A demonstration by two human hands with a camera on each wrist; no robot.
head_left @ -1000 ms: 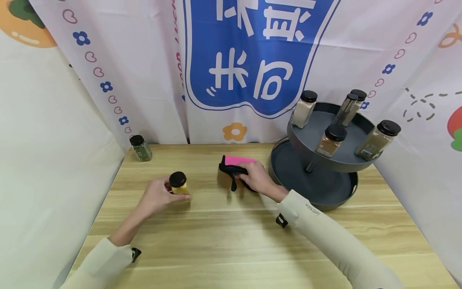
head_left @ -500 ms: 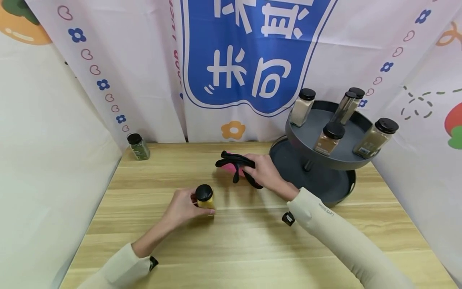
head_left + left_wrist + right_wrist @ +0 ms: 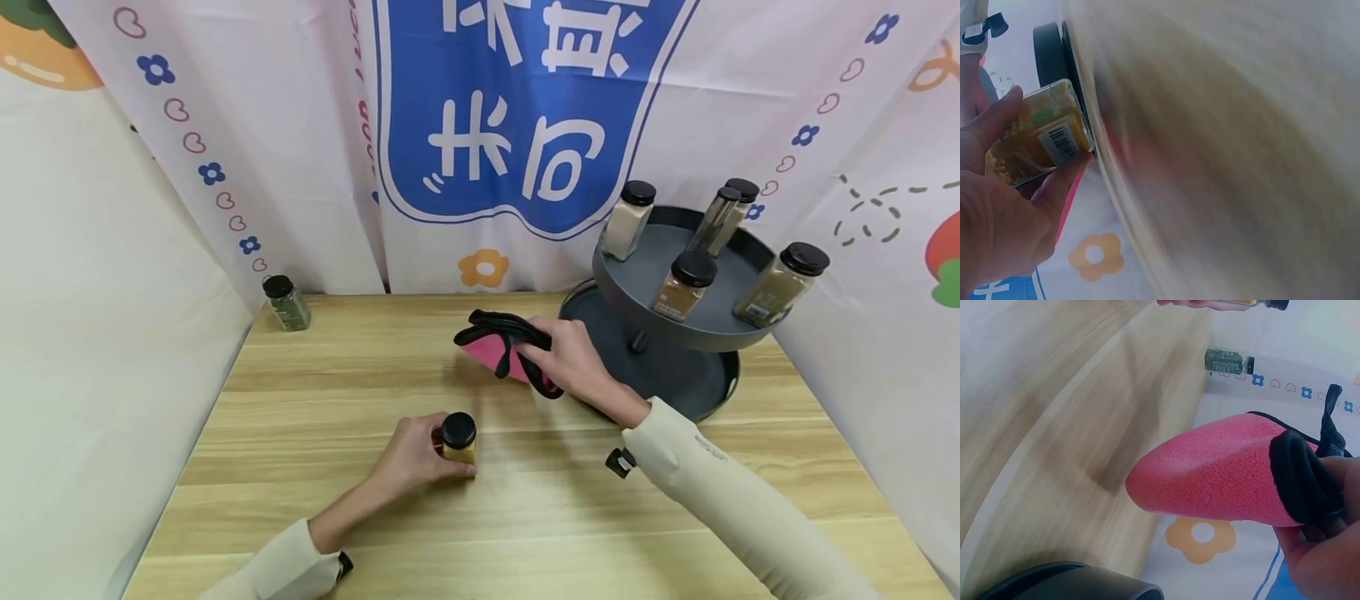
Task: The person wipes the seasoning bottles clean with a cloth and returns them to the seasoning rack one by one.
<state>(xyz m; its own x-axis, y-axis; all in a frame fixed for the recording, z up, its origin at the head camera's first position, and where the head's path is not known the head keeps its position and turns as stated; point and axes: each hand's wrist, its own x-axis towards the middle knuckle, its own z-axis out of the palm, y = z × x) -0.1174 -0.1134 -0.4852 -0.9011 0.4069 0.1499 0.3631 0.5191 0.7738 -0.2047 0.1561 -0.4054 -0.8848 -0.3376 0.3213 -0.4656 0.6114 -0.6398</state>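
My left hand (image 3: 412,454) grips a square spice jar (image 3: 459,450) with a black lid and yellow contents, upright at the table's middle. In the left wrist view its barcode label (image 3: 1059,142) shows between thumb and fingers, its base close to the wood. Farther back and to the right, my right hand (image 3: 577,358) pinches a folded pink cleaning cloth (image 3: 1210,469) by its black-edged end. A black loop (image 3: 1330,425) sticks out of that edge, and the pink part hangs over the table with its shadow on the wood below.
On the right stands a dark two-tier turntable rack (image 3: 690,333); its upper tier carries several black-lidded spice jars, among them a brown one (image 3: 678,296). A green herb jar (image 3: 287,308) sits at the table's back left corner. Printed cloth (image 3: 315,150) walls enclose the wooden table (image 3: 525,533).
My left hand has carried the yellow jar right and toward the front of the table. My right hand has lifted the pink cloth and shifted slightly right, so its pink side now hangs down.
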